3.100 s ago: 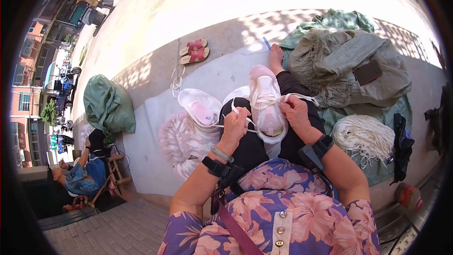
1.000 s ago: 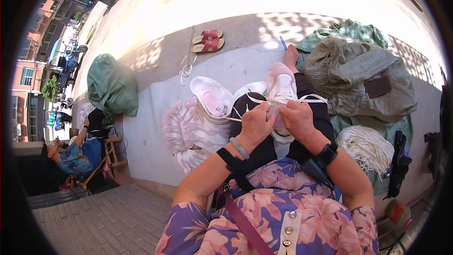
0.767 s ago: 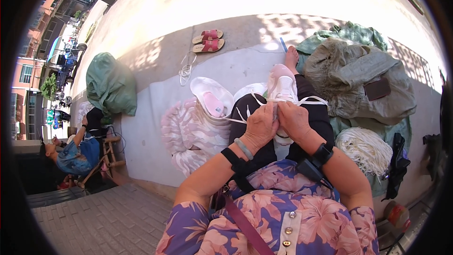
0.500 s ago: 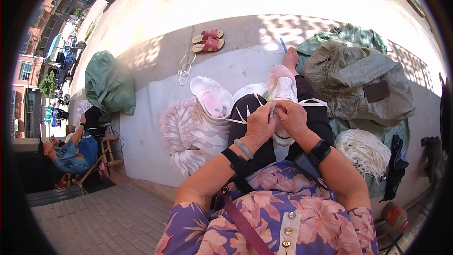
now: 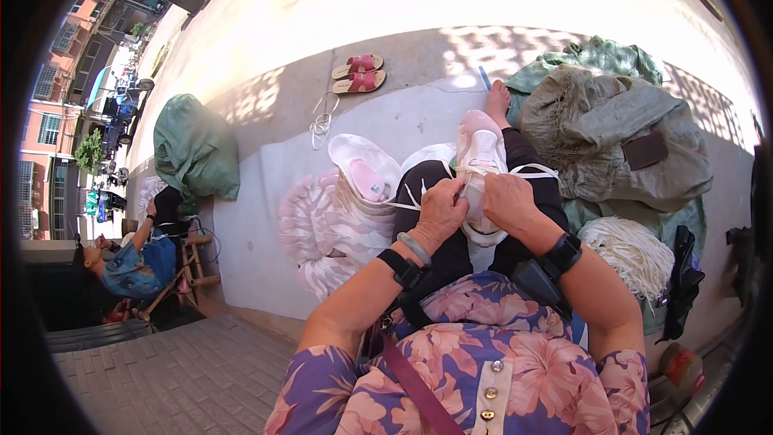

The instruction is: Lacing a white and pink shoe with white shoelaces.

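Observation:
A pale pink and white sneaker (image 5: 483, 145) lies between my knees, toe pointing away from me, with white shoelace (image 5: 535, 170) running out on both sides. My left hand (image 5: 443, 208) is closed at the left side of its throat, thumb and finger pinching the edge by the laces. Opposite it, my right hand (image 5: 509, 200) has its fingers curled in against the tongue; what they grip is hidden. To the left, a white sneaker upper with a pink insole (image 5: 370, 179) rests beside a stacked ring of pink and white shoes (image 5: 310, 221).
Pink sandals (image 5: 359, 74) and a loose white lace (image 5: 320, 126) lie ahead. Grey-green sacks (image 5: 612, 129) and a bundle of white laces (image 5: 628, 256) are at my right. A green sack (image 5: 193, 145) and a seated person (image 5: 141, 266) are at left.
My right hand has drawn slightly right and down, away from my left fingertips, and its fingers have curled in. The left hand stays at the sneaker's throat. The view has shifted slightly.

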Motion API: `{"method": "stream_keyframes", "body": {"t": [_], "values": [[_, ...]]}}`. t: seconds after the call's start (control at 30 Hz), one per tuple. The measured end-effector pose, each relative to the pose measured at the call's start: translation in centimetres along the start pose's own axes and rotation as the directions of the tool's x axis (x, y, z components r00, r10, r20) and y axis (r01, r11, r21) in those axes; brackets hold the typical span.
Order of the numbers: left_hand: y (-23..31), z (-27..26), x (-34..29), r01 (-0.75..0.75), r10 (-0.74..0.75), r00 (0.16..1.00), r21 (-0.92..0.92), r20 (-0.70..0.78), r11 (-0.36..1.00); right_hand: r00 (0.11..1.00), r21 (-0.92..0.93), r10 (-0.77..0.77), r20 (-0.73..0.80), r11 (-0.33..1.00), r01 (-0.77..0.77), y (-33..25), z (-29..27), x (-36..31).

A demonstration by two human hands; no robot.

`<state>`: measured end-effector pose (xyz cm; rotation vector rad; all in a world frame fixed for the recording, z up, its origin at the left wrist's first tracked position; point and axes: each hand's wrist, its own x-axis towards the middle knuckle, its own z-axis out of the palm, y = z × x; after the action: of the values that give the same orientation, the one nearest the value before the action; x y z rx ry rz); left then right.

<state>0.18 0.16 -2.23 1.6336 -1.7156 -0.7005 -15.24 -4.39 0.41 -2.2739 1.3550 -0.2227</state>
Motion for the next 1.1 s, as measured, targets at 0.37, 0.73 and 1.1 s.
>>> {"method": "stream_keyframes", "body": {"t": [0.37, 0.73, 1.1], "values": [[5.5, -0.7, 0.8, -0.317, 0.316, 0.948, 0.194, 0.037, 0.928, 0.97, -0.063, 0.138, -0.201, 0.986, -0.153, 10.4, -6.5, -12.9], [12.5, 3.5, 1.4, -0.235, 0.453, 0.808, -0.499, 0.377, 0.834, 0.954, -0.091, -0.232, -0.189, 0.972, 0.218, 3.4, -12.1, -13.0], [9.3, -1.0, 0.2, 0.052, 0.171, 0.812, -0.36, 0.559, 0.931, 0.944, 0.111, -0.276, -0.18, 0.948, 0.298, 2.0, -8.8, -10.1]]}}
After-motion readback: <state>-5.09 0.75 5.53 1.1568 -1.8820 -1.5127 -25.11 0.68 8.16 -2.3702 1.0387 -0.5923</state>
